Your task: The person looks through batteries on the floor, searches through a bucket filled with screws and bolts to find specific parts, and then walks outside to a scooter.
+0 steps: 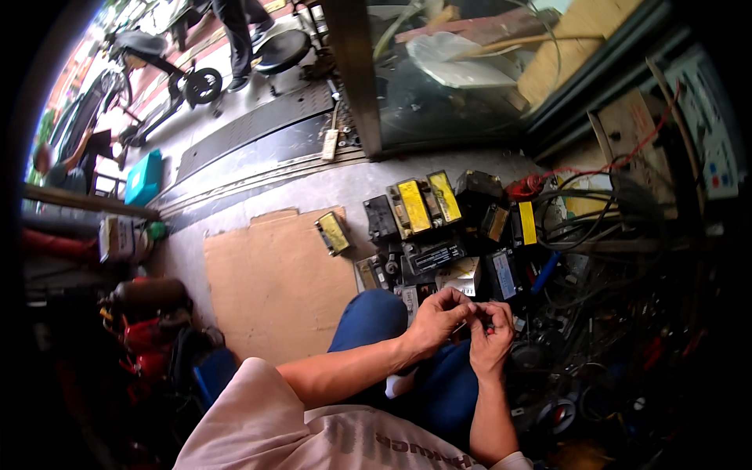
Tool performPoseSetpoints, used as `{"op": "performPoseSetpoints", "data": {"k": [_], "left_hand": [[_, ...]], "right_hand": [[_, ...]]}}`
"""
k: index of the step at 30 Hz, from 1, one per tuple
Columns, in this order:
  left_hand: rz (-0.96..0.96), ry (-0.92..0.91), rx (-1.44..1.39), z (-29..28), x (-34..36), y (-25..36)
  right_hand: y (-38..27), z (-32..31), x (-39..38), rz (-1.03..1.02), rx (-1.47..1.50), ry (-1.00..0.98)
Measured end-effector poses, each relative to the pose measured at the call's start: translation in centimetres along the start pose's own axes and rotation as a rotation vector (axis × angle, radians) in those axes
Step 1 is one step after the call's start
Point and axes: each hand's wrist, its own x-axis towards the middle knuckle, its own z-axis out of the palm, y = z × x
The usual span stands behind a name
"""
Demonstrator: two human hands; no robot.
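Above my knees, my left hand (439, 319) and my right hand (491, 333) meet with fingers pinched together. A small red piece (491, 331) shows at the fingers of my right hand; its kind is too small to tell. What my left fingertips pinch is hidden. Just beyond the hands lies a crumpled silver-white box or wrapper (460, 274). Around it are several small block batteries: a black one (437, 257), a yellow-topped one (413, 207), another yellow-topped one (445, 197), and a blue-labelled one (505, 274).
A flat cardboard sheet (270, 274) covers the floor at left, with a yellow battery (334, 233) at its right edge. Cables (583, 227) and loose parts crowd the right. Red tools (153, 333) sit at far left. Beyond the door sill (258, 184), a person (235, 39) stands near a scooter (168, 78).
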Motion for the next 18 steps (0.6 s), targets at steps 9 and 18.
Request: {"op": "performPoseSetpoints", "data": {"k": [9, 18], "left_hand": [[-0.302, 0.004, 0.08, 9.7, -18.0, 13.7], [-0.526, -0.286, 0.261, 20.0, -32.1, 23.0]], "right_hand": [[-20.9, -10.6, -2.0, -0.087, -0.122, -0.142], [-36.5, -20.5, -9.3, -0.051, -0.07, 0.091]]}}
